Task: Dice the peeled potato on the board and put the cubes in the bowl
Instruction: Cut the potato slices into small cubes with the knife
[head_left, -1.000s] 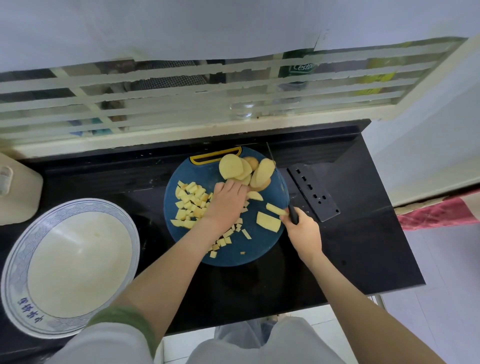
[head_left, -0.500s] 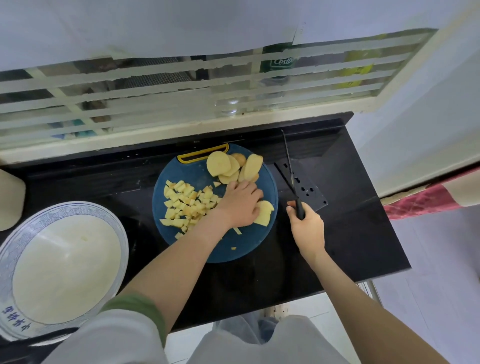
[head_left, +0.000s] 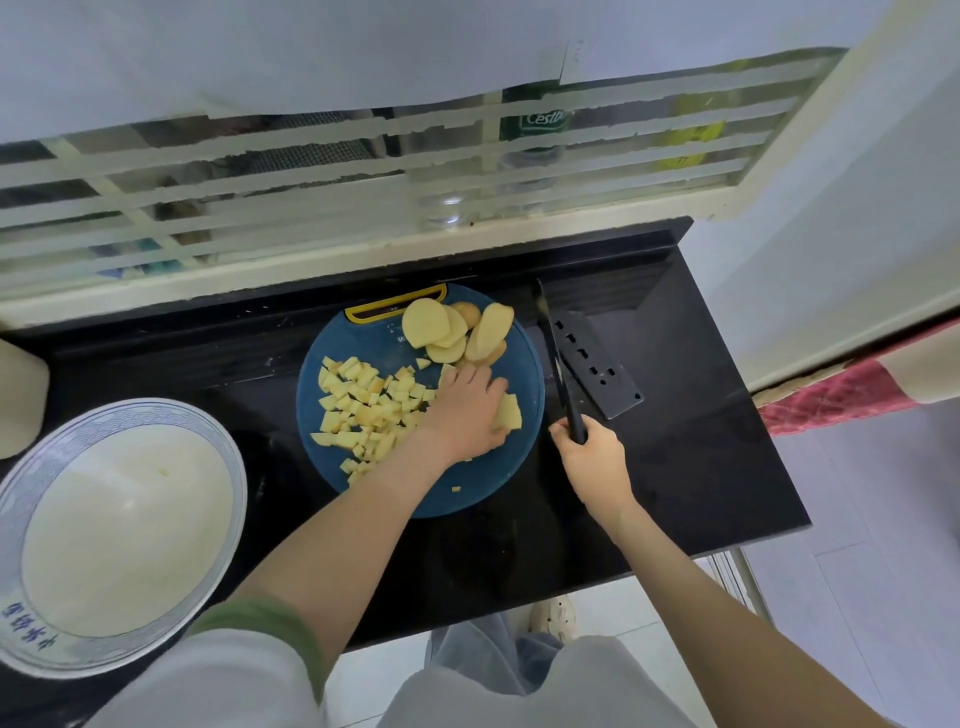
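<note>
the right hand was clamped round the black handle of the knife. its blade pointed up the frame, just off the right rim of the blue board. the left hand lay palm-down over a pale potato slab right of the board's middle. i could not tell whether its fingers curled round the slab or only pressed on it.

the cubes lay heaped on the left half of the board, and the uncut slices leaned together at its top edge. the bowl sat at lower left, well apart from the board, with no heap of cubes showing in it.

raw potato was probably firm and brittle under the blade but wet and starchy, so slabs would slide. they looked best pinned from above with fingertips tucked back. the cubes were light and loose, likely easier scooped in a cupped hand or swept off the board than pinched one by one.

the counter was glossy black and narrow, ending at lower right above a tiled floor. a black perforated plate lay just beside the knife. a barred window ran across the upper frame.
</note>
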